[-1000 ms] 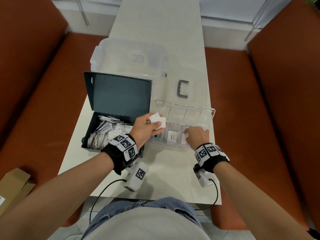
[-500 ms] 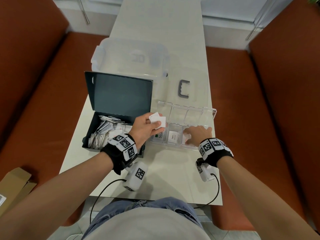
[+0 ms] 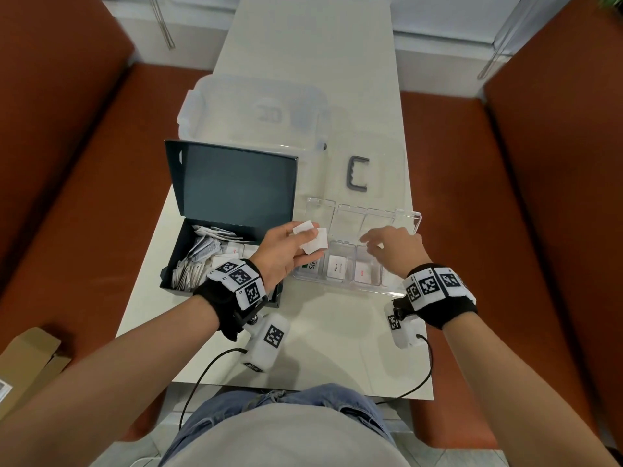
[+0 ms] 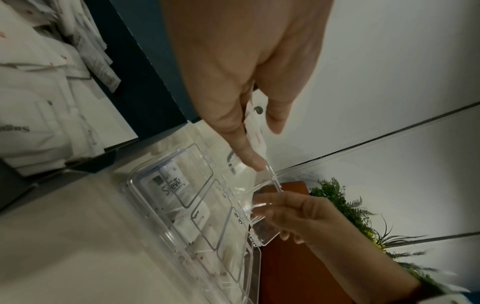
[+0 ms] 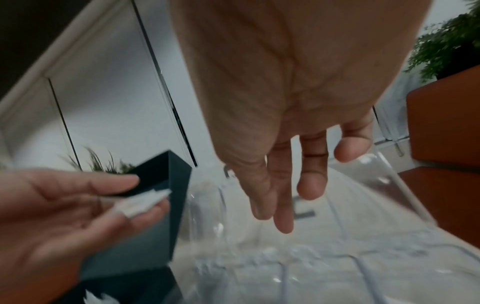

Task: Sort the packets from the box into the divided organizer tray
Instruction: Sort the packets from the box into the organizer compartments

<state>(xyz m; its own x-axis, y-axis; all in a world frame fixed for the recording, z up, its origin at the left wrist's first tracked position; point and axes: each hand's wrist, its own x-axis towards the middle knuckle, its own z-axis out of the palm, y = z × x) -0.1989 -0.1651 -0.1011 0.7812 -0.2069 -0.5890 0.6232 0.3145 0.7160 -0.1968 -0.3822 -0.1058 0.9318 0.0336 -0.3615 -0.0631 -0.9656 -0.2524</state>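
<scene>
**Packets wait in the left hand while the right is free**

Packets [image 3: 312, 239], at least 2 white ones, are pinched between thumb and fingers of the left hand [image 3: 286, 254], which hovers over the left end of the tray [image 3: 409, 215], just beside the box [image 3: 175, 264]. I judge they are kept there as a small stock, so the other hand can take 1 at a time and put it in the right compartment. The box, with its lid standing up, holds many more packets, so the sorting seems far from finished. The tray lies right of the box; its near compartments already hold packets, 1 with the word "Stevia" [image 4: 173, 183].

The right hand [image 3: 392, 247] is above the middle of the tray, palm down, fingers loosely spread and slightly bent, holding nothing. Its fingertips point toward the left hand, probably to fetch the next packet. The left wrist is turned so the packets face up and toward the right hand.
</scene>
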